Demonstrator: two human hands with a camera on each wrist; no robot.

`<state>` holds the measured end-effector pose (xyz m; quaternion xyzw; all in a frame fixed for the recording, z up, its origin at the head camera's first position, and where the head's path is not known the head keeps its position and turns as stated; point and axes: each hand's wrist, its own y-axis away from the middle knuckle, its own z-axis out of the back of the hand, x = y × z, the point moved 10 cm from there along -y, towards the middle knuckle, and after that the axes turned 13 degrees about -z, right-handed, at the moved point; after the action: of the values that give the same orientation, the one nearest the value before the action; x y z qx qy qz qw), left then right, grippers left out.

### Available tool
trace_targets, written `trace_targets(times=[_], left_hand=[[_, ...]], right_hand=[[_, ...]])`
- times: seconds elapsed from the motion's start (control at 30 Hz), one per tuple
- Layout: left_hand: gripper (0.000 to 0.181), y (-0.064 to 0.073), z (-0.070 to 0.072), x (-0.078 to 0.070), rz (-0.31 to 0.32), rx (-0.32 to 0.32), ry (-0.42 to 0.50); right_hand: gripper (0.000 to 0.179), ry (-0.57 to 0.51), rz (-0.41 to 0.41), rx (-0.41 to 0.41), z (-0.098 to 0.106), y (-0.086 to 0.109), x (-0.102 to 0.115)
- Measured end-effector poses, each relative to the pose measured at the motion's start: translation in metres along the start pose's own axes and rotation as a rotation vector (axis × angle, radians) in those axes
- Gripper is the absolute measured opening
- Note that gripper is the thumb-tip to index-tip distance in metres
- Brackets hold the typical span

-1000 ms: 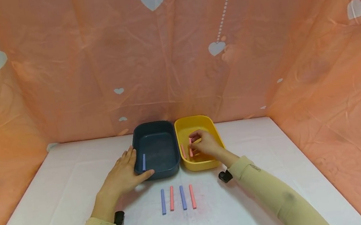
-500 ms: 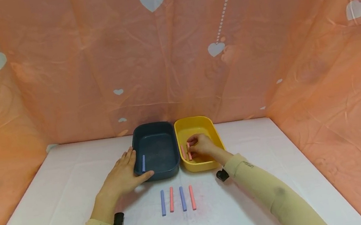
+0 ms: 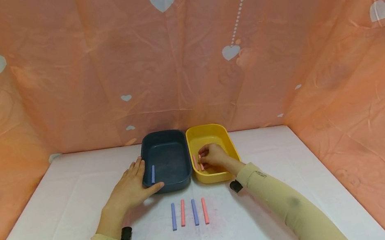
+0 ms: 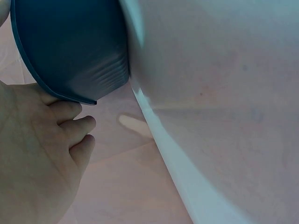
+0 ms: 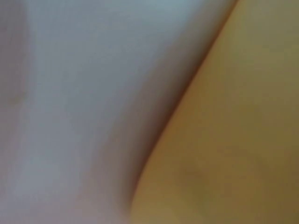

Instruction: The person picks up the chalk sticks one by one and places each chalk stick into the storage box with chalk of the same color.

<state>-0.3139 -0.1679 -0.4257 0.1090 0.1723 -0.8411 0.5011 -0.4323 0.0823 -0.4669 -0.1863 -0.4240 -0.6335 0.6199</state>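
My right hand (image 3: 216,155) reaches into the yellow tray (image 3: 212,130), pinching a stick of pink chalk (image 3: 201,167) between thumb and fingers, low over the tray's floor. A second pink chalk (image 3: 195,162) lies to its left, along the side wall. My left hand (image 3: 128,187) rests against the dark blue tray (image 3: 171,164), fingers extended at its left side and thumb on the front rim. Inside that tray lies one blue chalk (image 3: 153,174). In the left wrist view, the fingertips touch the tray's rim (image 4: 70,99). The right wrist view shows only blurred yellow tray wall (image 5: 243,121) and tablecloth.
Nearer me on the white tablecloth (image 3: 269,158), blue chalk (image 3: 173,216), pink chalk (image 3: 182,212), another blue chalk (image 3: 194,212) and another pink chalk (image 3: 205,210) stand in a row. The trays sit side by side before an orange curtain (image 3: 203,93) with white hearts.
My right hand has lowered slightly and shifted left inside the yellow tray, bringing the pink chalk closer to the one lying there. My left hand has stayed in place.
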Motion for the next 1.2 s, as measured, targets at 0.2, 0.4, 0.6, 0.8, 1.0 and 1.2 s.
trace_targets(times=[0.2,0.4,0.6,0.8,1.0,1.2], left_hand=[[0.115,0.000,-0.001,0.001,0.001,0.006,0.001],[0.114,0.001,0.001,-0.001,0.002,-0.002,-0.003],[0.114,0.000,0.001,0.000,-0.002,0.000,-0.007],[0.114,0.000,0.000,-0.001,-0.003,-0.002,-0.004],[0.113,0.000,0.001,-0.003,-0.005,-0.005,0.001],[0.113,0.001,0.002,-0.004,-0.008,-0.004,0.002]], right_hand=[[0.027,0.048,0.009,-0.020,0.001,0.002,0.002],[0.030,0.074,0.014,-0.026,0.003,0.002,0.004],[0.032,0.106,0.026,-0.038,0.006,0.007,0.006],[0.032,0.084,0.059,-0.039,0.010,0.020,0.009],[0.034,0.021,0.115,-0.057,0.018,0.036,0.016],[0.035,-0.059,0.170,-0.048,0.020,0.052,0.020]])
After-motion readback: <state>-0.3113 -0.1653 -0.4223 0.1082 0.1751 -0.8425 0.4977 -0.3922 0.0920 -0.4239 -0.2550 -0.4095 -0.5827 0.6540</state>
